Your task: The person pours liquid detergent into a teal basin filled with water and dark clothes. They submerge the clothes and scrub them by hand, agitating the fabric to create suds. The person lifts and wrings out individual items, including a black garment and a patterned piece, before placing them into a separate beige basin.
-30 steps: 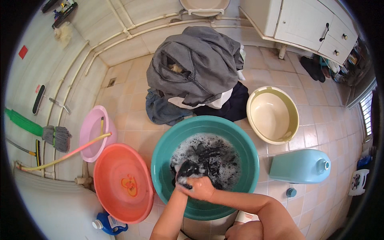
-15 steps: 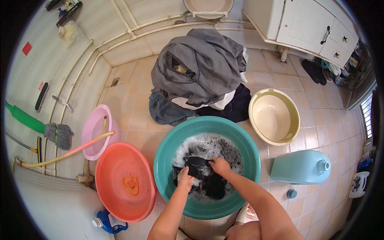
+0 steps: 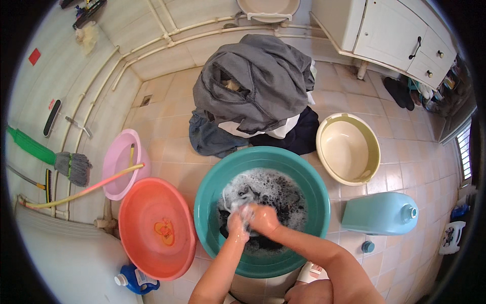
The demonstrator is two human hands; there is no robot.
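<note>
A large teal basin (image 3: pixel 315 223) stands before me, holding sudsy water (image 3: pixel 283 190) and a soaked black garment (image 3: pixel 268 244). Over its middle, my left hand (image 3: pixel 239 223) and my right hand (image 3: pixel 264 219) are pressed together, wet with foam and blurred by motion. Both are closed on a bunched part of the black garment, which is mostly hidden between them. Foamy folds show just beyond my fingers. More black fabric lies in the water under and left of my hands.
A heap of laundry with a grey garment (image 3: pixel 263 81) on top lies beyond the basin. To the left are an orange basin (image 3: pixel 134 243), a pink basin (image 3: pixel 112 169) and a hose (image 3: pixel 81 195). A cream basin (image 3: pixel 349 144), light-blue jug (image 3: pixel 379 214) and cap (image 3: pixel 368 247) are right.
My hands have come together, where before they held the black garment stretched between them. The garment is now bunched and foamier at my hands.
</note>
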